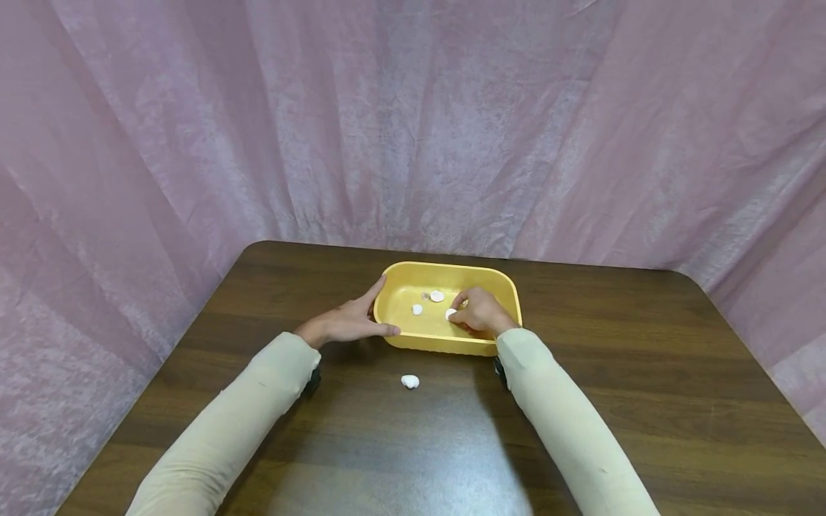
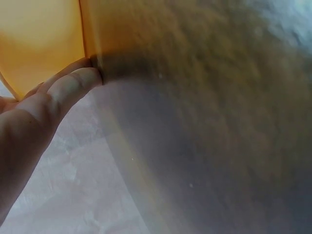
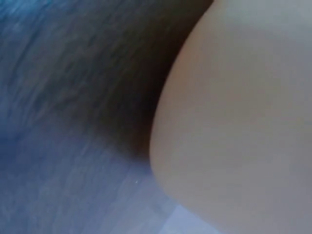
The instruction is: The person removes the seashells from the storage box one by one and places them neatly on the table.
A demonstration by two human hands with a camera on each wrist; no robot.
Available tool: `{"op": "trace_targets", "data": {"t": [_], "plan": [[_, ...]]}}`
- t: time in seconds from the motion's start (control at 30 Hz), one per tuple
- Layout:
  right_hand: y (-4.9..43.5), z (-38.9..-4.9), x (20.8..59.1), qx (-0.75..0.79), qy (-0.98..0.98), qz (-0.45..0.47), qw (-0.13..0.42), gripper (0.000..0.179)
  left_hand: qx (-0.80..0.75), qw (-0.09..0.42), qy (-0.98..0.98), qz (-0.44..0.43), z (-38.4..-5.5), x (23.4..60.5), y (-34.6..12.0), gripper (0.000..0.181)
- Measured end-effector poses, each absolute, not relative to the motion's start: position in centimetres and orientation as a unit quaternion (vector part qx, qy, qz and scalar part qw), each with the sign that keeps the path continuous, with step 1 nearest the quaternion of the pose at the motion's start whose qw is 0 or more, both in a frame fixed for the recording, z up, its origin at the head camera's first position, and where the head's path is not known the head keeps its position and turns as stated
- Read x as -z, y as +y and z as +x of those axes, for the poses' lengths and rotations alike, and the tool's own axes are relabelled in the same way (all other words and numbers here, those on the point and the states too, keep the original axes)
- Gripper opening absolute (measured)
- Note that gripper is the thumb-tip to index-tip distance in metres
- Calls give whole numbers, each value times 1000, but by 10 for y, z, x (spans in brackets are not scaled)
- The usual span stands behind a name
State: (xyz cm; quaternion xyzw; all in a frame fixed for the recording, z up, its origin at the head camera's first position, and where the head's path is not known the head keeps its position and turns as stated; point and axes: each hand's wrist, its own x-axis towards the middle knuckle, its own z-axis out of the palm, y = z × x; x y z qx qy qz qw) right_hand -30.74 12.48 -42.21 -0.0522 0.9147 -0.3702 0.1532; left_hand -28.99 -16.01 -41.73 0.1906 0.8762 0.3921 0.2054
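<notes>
A yellow plastic tub (image 1: 445, 345) stands on the table, with several small white pieces that look like seashells (image 1: 437, 295) on its floor. My left hand (image 1: 351, 319) is spread against the tub's left end, its thumb at the front corner and a finger toward the back corner. In the left wrist view, straight fingers (image 2: 73, 85) touch the tub's outer wall (image 2: 44, 39). Reaching inside, my right hand (image 1: 482, 312) pinches a white seashell (image 1: 450, 314) between thumb and fingers. One more white seashell (image 1: 409, 381) lies on the table in front of the tub.
The dark wooden table (image 1: 645, 373) spreads to both sides of the tub and toward me. Behind it hangs a pink velvet curtain (image 1: 452, 129). A blurred pale surface fills much of the right wrist view; I cannot tell what it is.
</notes>
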Motion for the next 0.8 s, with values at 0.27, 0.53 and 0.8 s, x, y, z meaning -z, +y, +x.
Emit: {"op": "trace_targets", "data": {"t": [0.27,0.53,0.8], "plan": [[128,-303,420,350,925,-60,137,17,-391,207,877,187,-290,417,-160,118],[130,-301,418,317,933,-87,148,19,-394,214,873,189,-289,419,-160,118],[135,-298,415,323,931,-87,144,21,-397,214,873,185,-290,417,-159,117]]}}
